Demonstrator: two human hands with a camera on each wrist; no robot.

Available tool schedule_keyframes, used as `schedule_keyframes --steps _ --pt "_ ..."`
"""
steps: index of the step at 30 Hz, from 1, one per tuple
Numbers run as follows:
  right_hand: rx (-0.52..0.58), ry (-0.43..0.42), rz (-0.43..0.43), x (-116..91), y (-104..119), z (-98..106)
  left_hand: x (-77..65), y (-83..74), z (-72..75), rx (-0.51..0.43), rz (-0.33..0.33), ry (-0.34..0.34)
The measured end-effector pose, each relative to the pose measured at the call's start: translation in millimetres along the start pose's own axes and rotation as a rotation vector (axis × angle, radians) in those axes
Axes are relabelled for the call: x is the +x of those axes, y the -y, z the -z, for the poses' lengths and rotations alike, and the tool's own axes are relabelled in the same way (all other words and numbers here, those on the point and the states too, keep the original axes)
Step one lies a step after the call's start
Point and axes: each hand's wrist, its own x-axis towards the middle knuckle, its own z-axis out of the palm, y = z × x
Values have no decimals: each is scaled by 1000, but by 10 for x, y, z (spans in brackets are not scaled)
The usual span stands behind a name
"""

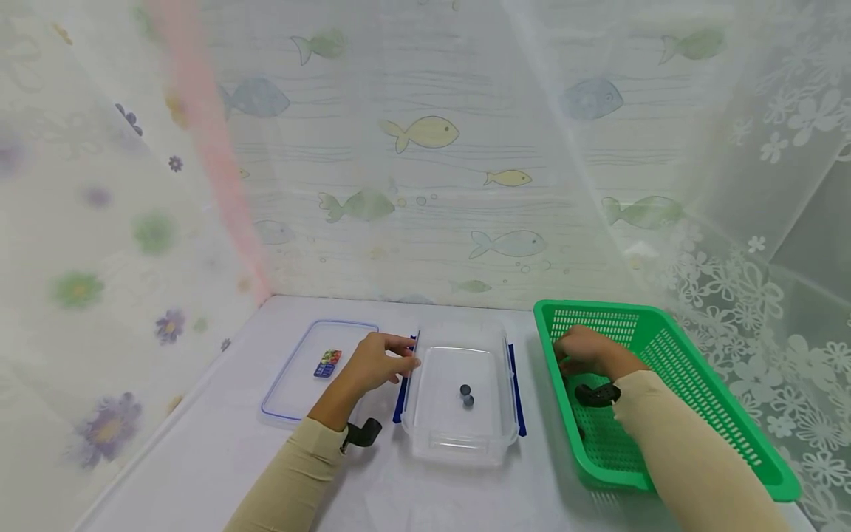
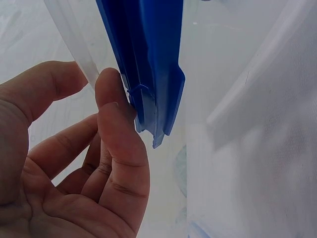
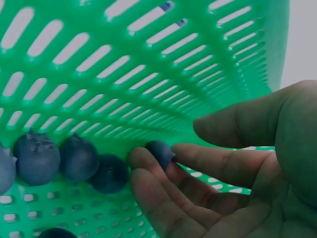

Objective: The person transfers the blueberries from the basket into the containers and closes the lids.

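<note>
My left hand [image 1: 380, 362] holds the left rim of a clear plastic container [image 1: 435, 414], thumb and fingers either side of its edge. Beside those fingers hangs the container's blue side clasp [image 2: 161, 64]. Two blueberries [image 1: 468, 400] lie on the container's floor. Inside the green basket [image 1: 705, 377] is my right hand [image 1: 588, 349], near its left wall. In the right wrist view, its fingers reach around one blueberry [image 3: 159, 152], partly covered by them, while the thumb stands apart. Several more blueberries [image 3: 79, 157] line up along the basket's slotted wall.
Left of the container lies a flat clear lid [image 1: 292, 391] with a blue seal edge and a colourful label [image 1: 328, 363]. The white table [image 1: 213, 451] is bounded by a fish-patterned curtain [image 1: 425, 192] behind and flowered curtains at both sides.
</note>
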Motion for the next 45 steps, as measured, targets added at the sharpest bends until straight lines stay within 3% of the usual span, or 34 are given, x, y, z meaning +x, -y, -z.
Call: schedule_keyframes --steps 12,20,25,35,45 --pt "10 -26 62 -50 23 120 8 11 -11 -2 2 7" --pt "141 -27 73 -40 45 277 0 17 -5 -14 11 5" --pt "164 -31 80 -76 87 323 -23 12 1 -19 15 3" --pt "220 -51 124 -179 253 302 -15 6 5 -13 16 3" --pt "246 -16 194 -272 408 190 16 12 0 -22 11 14"
